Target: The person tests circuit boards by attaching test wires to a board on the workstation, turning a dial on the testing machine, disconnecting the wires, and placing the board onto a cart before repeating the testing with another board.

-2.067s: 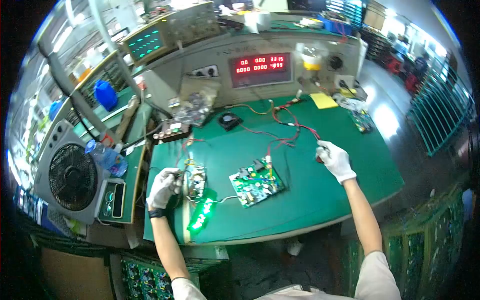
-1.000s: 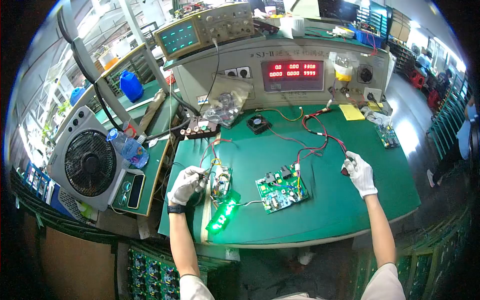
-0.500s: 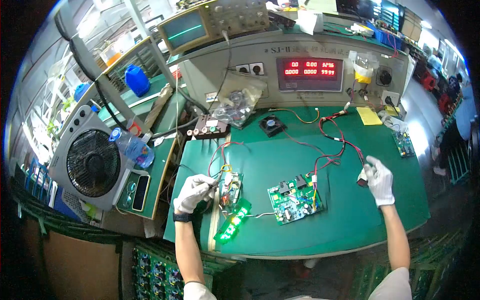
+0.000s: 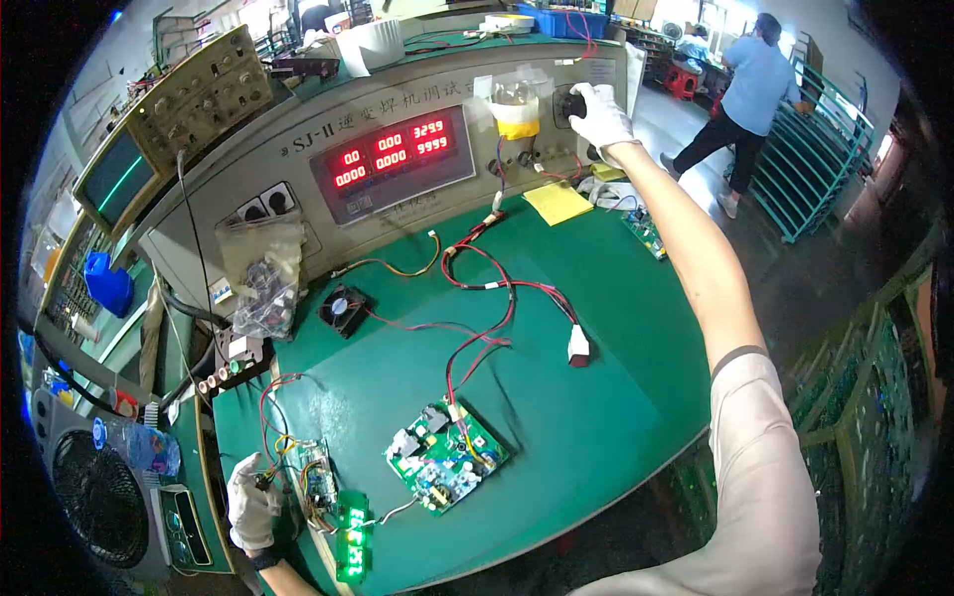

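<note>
My right hand (image 4: 602,119), in a white glove, reaches up to the test bench panel, its fingers at the black round knob (image 4: 569,104). At the lower left, my gloved left hand (image 4: 252,505) is closed around a small dark part (image 4: 264,480) with wires; its kind is hard to make out. Beside that hand lies a small circuit board (image 4: 318,481) with wires. A display board (image 4: 353,536) glows green in front of it. A larger green circuit board (image 4: 447,457) lies mid-table, wired to a red and black cable with a white connector (image 4: 578,345).
The panel's red digital display (image 4: 391,152) is lit. A small black fan (image 4: 346,311), a bag of parts (image 4: 266,288) and a yellow paper (image 4: 557,203) are around the green table (image 4: 616,427). A person (image 4: 750,89) walks by a green rack (image 4: 810,159).
My right hand has let go of the white cable connector and moved up to the panel knob. My left hand stays by the small board. The view has turned right.
</note>
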### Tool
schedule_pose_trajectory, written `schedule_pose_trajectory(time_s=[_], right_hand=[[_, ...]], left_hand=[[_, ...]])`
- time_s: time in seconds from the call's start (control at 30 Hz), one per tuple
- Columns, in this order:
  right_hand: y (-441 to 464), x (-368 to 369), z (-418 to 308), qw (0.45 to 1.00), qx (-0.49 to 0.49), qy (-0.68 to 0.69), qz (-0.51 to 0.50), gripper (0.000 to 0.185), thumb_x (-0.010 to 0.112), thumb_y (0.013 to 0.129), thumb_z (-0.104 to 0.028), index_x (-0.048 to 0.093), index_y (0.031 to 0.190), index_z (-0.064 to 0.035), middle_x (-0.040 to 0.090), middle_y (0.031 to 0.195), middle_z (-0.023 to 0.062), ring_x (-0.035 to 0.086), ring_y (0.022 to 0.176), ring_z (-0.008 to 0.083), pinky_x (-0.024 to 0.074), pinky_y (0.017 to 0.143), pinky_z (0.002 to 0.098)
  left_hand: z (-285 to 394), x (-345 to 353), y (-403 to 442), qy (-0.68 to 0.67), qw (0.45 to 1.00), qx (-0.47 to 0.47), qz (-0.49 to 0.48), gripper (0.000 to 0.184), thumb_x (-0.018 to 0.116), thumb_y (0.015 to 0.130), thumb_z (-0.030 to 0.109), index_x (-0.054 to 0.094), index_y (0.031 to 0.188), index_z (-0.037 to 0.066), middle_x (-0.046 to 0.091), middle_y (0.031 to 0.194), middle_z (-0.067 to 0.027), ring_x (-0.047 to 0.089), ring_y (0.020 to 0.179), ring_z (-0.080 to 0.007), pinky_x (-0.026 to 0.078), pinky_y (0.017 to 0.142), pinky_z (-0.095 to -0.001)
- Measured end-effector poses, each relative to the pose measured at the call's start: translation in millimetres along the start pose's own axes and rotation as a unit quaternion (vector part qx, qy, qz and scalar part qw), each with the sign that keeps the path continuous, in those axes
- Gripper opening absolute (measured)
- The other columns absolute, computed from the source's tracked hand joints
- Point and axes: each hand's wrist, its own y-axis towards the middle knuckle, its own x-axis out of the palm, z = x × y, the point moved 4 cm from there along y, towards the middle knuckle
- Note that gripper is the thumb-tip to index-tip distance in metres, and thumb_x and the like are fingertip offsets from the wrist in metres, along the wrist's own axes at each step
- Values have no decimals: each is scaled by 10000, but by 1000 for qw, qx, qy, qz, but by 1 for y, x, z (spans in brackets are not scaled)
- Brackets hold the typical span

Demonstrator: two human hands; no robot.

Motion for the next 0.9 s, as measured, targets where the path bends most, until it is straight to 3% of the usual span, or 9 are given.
schedule_pose_trajectory(time_s=[0.03,0.13,0.3,0.37,0.4,0.53,0.6,0.8,0.9], right_hand=[[8,9,2,1000,-12,-11,-6,564,754,873,-305,521,1380,-225,524,1269,226,620,1144,450,539,973,532],[20,30,12,999,-32,-38,-14,534,756,860,-249,534,1343,-195,527,1226,240,626,1121,457,546,965,531],[21,41,14,997,-22,-73,1,518,757,861,-219,532,1326,-181,531,1185,250,637,1092,467,557,934,537],[16,37,13,997,-32,-63,7,536,782,845,-240,544,1321,-183,534,1190,250,639,1096,467,557,937,537],[16,34,12,999,-9,-46,-1,546,790,835,-253,550,1320,-183,536,1197,251,636,1100,470,552,947,540],[26,39,25,998,47,39,22,555,820,777,-305,618,1274,-160,633,1224,256,643,1152,457,538,1003,517],[26,37,26,993,85,78,31,516,782,787,-271,643,1263,-127,735,1204,181,685,1156,377,531,1015,452],[26,36,23,993,86,77,27,526,799,779,-258,638,1263,-131,733,1199,188,689,1146,380,536,1003,456],[24,33,20,993,81,77,29,520,796,783,-255,637,1261,-130,735,1185,192,691,1138,385,537,1000,457]], left_hand=[[-5,2,-5,-36,996,-78,-21,493,742,787,-47,623,1265,-30,692,1176,-161,677,1081,-304,563,955,-358],[-18,6,-9,-15,996,-75,-56,483,710,875,64,624,1350,41,667,1309,-108,666,1162,-284,539,1015,-350],[-15,7,1,-59,990,-68,-109,545,670,843,-46,599,1378,26,659,1303,-119,640,1169,-279,529,999,-350],[-14,6,6,-84,985,-127,-84,519,672,734,-154,631,1242,-60,694,1148,-183,690,892,-255,564,791,-340],[-9,4,9,-34,998,-13,-49,524,646,743,-164,619,1258,-68,693,1141,-187,684,844,-226,562,749,-342],[-22,8,3,-51,990,-95,-92,514,646,753,-142,602,1261,-74,692,1140,-190,691,864,-253,563,763,-346],[-18,6,5,-19,997,-4,-71,504,661,756,-113,588,1254,-77,692,1145,-195,696,897,-294,564,795,-362],[-6,0,8,0,998,19,-53,486,666,765,-97,595,1244,-62,696,1162,-199,695,965,-340,559,859,-388],[-6,1,8,6,999,20,-40,482,636,776,-132,623,1252,-51,694,1132,-161,681,869,-254,551,768,-337]])
